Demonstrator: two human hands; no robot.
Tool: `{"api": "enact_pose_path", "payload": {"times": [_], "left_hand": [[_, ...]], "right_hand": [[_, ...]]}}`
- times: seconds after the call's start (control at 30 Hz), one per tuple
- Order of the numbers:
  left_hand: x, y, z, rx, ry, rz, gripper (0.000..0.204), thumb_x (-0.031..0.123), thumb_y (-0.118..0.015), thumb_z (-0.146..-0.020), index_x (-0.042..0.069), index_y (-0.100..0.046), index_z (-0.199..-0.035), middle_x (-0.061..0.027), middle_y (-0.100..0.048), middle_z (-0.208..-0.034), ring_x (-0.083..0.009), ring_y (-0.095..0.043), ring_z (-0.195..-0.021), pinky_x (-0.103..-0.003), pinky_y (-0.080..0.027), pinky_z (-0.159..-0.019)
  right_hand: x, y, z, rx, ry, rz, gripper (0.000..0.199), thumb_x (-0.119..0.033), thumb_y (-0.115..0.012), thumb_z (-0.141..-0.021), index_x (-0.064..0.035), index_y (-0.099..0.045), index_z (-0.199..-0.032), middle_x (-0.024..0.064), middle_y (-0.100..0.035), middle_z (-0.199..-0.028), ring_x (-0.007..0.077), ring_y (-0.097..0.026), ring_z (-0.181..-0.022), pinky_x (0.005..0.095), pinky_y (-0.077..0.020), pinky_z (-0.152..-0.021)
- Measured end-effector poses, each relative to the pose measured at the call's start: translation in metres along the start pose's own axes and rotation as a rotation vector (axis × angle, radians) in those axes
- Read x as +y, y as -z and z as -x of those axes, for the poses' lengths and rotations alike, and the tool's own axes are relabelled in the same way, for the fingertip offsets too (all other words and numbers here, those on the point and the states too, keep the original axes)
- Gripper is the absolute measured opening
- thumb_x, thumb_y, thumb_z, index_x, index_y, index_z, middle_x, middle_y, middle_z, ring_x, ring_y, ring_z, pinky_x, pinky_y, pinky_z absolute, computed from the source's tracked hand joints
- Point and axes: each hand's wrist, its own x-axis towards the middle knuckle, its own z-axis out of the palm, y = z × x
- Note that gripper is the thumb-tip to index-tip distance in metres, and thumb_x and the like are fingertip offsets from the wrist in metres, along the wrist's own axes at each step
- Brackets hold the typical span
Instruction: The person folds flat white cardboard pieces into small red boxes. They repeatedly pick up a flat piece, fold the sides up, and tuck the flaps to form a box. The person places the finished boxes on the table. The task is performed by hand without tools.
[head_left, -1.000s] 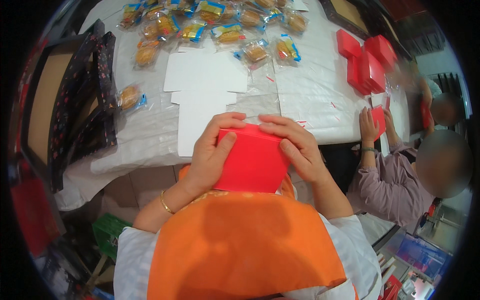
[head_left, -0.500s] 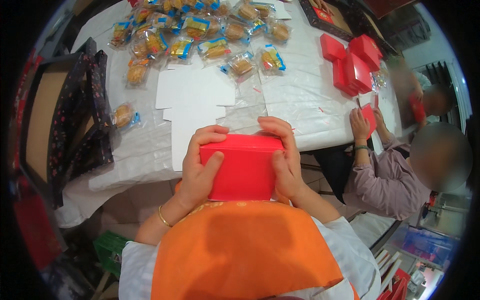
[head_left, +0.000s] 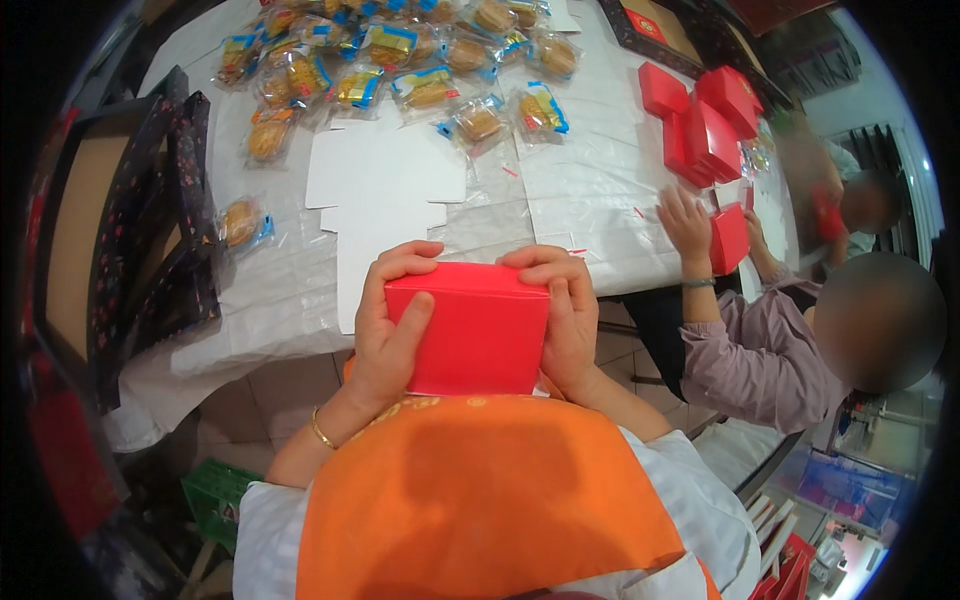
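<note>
Between my two hands is a red cardboard box [head_left: 478, 340], held upright against my orange apron at the table's near edge. My left hand [head_left: 388, 325] grips its left side, thumb on the near face and fingers over the far upper edge. My right hand [head_left: 565, 320] clasps the right side, its fingers bent over the top right corner. Just beyond the box lie flat white unfolded carton blanks [head_left: 385, 180]. Several wrapped round pastries [head_left: 428, 88] are heaped past them, and a single wrapped pastry [head_left: 240, 222] sits to the left.
Dark flower-patterned boxes [head_left: 130, 220] stand at the left table edge. Finished red boxes [head_left: 705, 130] are stacked at the far right. A co-worker in a mauve sleeve [head_left: 755, 360] handles another red box [head_left: 730, 238] to my right. A green crate [head_left: 218, 500] sits low on the left.
My right fingers have come down onto the box's top edge, and the box has shifted slightly left. The co-worker's nearer hand has lifted off their red box.
</note>
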Motion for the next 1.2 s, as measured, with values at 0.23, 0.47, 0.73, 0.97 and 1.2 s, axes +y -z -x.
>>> {"api": "enact_pose_path", "payload": {"times": [0.23, 0.47, 0.73, 0.97, 1.2], "left_hand": [[-0.002, -0.002, -0.002, 0.003, 0.034, 0.043, 0.019, 0.010, -0.058, -0.099, 0.005, -0.058, -0.117, -0.0136, -0.055, -0.135, -0.0226, -0.050, -0.126, -0.036, -0.038, -0.109], [-0.001, 0.002, -0.014, -0.042, -0.045, -0.024, 0.019, 0.007, -0.060, -0.098, 0.005, -0.057, -0.117, -0.0121, -0.056, -0.126, -0.0212, -0.054, -0.118, -0.034, -0.042, -0.104], [0.019, 0.006, -0.032, -0.164, -0.213, -0.257, 0.026, 0.007, -0.071, -0.086, 0.003, -0.064, -0.110, -0.0112, -0.063, -0.108, -0.0224, -0.062, -0.100, -0.033, -0.050, -0.091], [0.026, 0.014, -0.035, -0.241, -0.200, -0.302, 0.021, 0.009, -0.070, -0.083, 0.003, -0.071, -0.103, -0.0127, -0.067, -0.103, -0.0240, -0.065, -0.095, -0.033, -0.051, -0.085], [0.023, 0.017, -0.035, -0.289, -0.145, -0.350, 0.027, 0.005, -0.067, -0.081, 0.002, -0.069, -0.107, -0.0131, -0.066, -0.109, -0.0239, -0.064, -0.101, -0.033, -0.051, -0.090]], "right_hand": [[-0.001, 0.014, -0.003, -0.115, 0.264, 0.381, 0.020, -0.009, -0.048, -0.103, 0.0014, -0.061, -0.113, 0.0244, -0.061, -0.126, 0.0296, -0.062, -0.113, 0.0384, -0.0486, -0.099], [-0.035, 0.015, -0.025, -0.232, 0.127, 0.713, 0.028, -0.003, -0.058, -0.093, 0.0020, -0.063, -0.120, 0.0210, -0.067, -0.116, 0.0328, -0.066, -0.106, 0.0368, -0.0520, -0.093], [-0.050, 0.016, -0.031, -0.373, 0.186, 0.756, 0.037, -0.010, -0.064, -0.086, 0.0034, -0.065, -0.120, 0.0190, -0.070, -0.104, 0.0305, -0.070, -0.091, 0.0342, -0.0543, -0.080], [-0.051, 0.015, -0.042, -0.483, 0.232, 0.780, 0.038, -0.008, -0.067, -0.084, 0.0024, -0.066, -0.120, 0.0179, -0.069, -0.099, 0.0306, -0.069, -0.087, 0.0346, -0.0550, -0.076], [-0.052, 0.013, -0.042, -0.568, 0.178, 0.844, 0.041, -0.003, -0.067, -0.085, -0.0006, -0.065, -0.125, 0.0176, -0.066, -0.097, 0.0302, -0.066, -0.084, 0.0345, -0.0541, -0.073]]}}
